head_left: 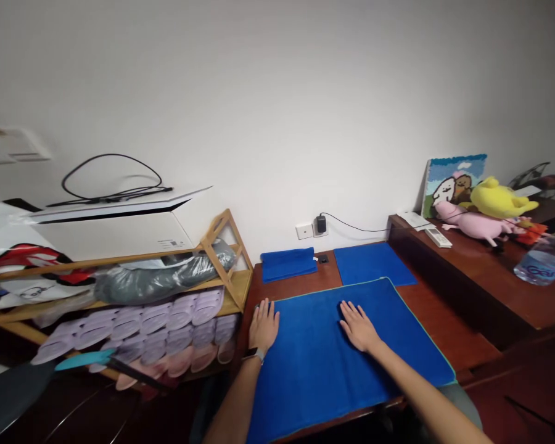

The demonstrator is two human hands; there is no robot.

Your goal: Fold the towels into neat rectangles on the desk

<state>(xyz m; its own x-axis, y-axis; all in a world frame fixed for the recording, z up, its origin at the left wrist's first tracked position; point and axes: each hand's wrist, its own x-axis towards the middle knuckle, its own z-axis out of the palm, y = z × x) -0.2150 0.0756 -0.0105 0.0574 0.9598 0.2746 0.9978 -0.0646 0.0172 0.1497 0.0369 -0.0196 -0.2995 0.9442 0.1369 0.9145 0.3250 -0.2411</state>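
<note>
A large blue towel (314, 364) with a pale green edge lies spread over the brown table, its near side reaching the front edge. At its left border my left hand (263, 327) rests flat, fingers stretched out, a band on the wrist. My right hand (358, 327) lies palm down near the towel's middle, fingers spread. Neither hand grips anything. Behind the spread towel, a folded blue towel (288, 264) sits at the back left of the table. Another blue cloth (374, 264) lies flat at the back right, close to the large towel's far edge.
A wooden rack (240, 287) with several slippers (180, 311) and a white box (115, 237) stands at the left. On the raised brown desk (485, 271) at right are plush toys (474, 225), a remote (438, 237) and a water bottle (546, 259). A charger (321, 223) is plugged into the wall.
</note>
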